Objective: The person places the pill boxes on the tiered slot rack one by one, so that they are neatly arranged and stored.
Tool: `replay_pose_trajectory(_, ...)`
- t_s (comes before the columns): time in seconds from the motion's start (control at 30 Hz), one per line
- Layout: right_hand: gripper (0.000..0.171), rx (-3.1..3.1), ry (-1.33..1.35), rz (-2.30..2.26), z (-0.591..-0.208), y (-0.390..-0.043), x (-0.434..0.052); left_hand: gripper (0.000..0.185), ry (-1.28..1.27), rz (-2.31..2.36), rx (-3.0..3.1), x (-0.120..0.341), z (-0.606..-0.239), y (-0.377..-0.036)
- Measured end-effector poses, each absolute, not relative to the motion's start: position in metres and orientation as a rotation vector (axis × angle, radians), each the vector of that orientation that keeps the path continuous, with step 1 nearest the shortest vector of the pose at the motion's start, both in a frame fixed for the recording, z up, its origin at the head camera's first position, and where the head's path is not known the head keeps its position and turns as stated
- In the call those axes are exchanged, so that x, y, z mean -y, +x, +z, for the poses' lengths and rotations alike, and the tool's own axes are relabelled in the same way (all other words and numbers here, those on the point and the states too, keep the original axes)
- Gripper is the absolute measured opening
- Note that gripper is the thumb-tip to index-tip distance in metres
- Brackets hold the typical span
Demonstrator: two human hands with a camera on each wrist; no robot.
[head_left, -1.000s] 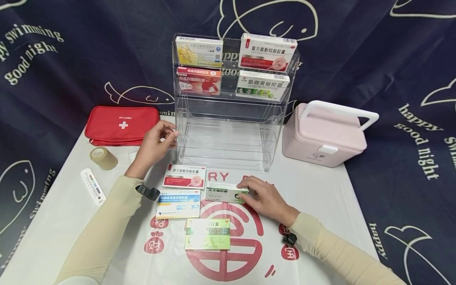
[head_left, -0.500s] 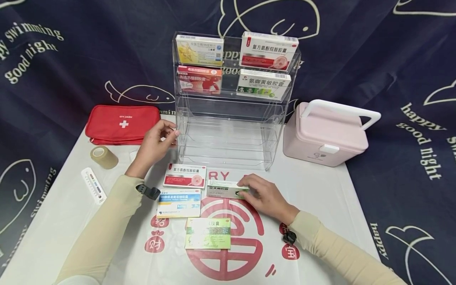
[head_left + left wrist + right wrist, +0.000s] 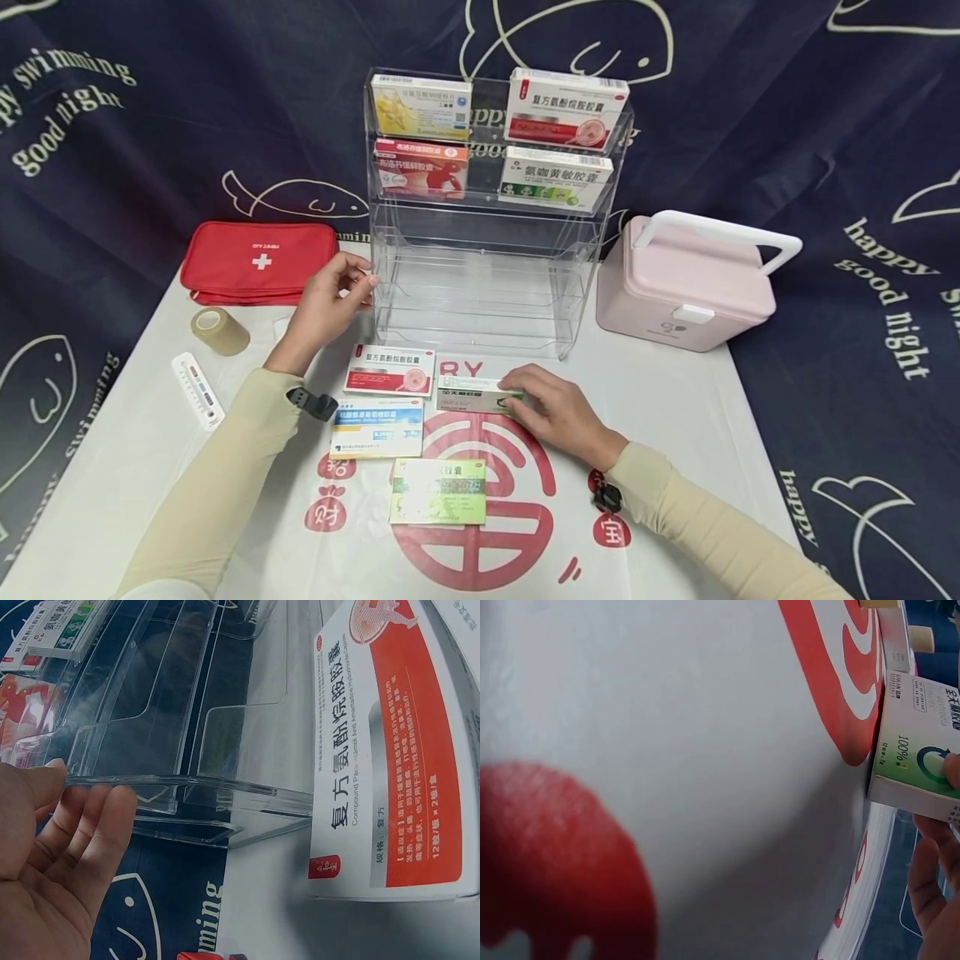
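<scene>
My right hand (image 3: 561, 417) pinches a green-and-white medicine box (image 3: 468, 395) by its right end, thumb on the printed face. The box stands tilted up on its long edge at the table; in the right wrist view its green end (image 3: 915, 754) shows. My left hand (image 3: 322, 304) grips the left side edge of a clear acrylic display rack (image 3: 480, 279), thumb and fingers meeting at that edge in the left wrist view. Flat in front of the rack lie a red-and-white medicine box (image 3: 389, 369), a blue-and-white one (image 3: 377, 429) and a light green one (image 3: 438, 492).
Several medicine boxes, including a yellow one (image 3: 422, 108) and a white-and-green one (image 3: 555, 180), fill the rack's upper tiers. A red first-aid pouch (image 3: 258, 262), a tan tape roll (image 3: 220, 331) and a white thermometer card (image 3: 197, 392) lie left. At right stands a pink medicine case (image 3: 682, 283).
The green-and-white box has tipped up further and shifted slightly toward the rack with my right hand. My left hand keeps its place at the rack's edge.
</scene>
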State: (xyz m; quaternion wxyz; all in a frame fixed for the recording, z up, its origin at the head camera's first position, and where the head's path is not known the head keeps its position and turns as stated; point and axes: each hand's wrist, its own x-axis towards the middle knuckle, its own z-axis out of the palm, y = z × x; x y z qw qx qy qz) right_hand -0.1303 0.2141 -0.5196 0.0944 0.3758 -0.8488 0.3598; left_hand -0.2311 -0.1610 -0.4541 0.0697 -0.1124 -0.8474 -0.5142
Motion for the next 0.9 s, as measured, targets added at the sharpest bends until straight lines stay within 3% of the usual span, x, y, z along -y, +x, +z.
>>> replay_pose_trajectory(0.4,0.031,2.451,1.097,1.185,-0.498,-0.149,-0.212,0.027,-0.331,-1.546,2.565,0.161,-0.453,-0.230)
replay_pose_trajectory(0.7,0.036,2.246,1.074,1.260,-0.441,-0.199,-0.204,0.026,-0.348,-1.544,2.545,0.160,-0.453,-0.230)
replay_pose_trajectory(0.9,0.029,2.209,0.999,1.266,-0.404,-0.235,-0.184,0.025,-0.346,-1.546,2.542,0.160,-0.453,-0.229)
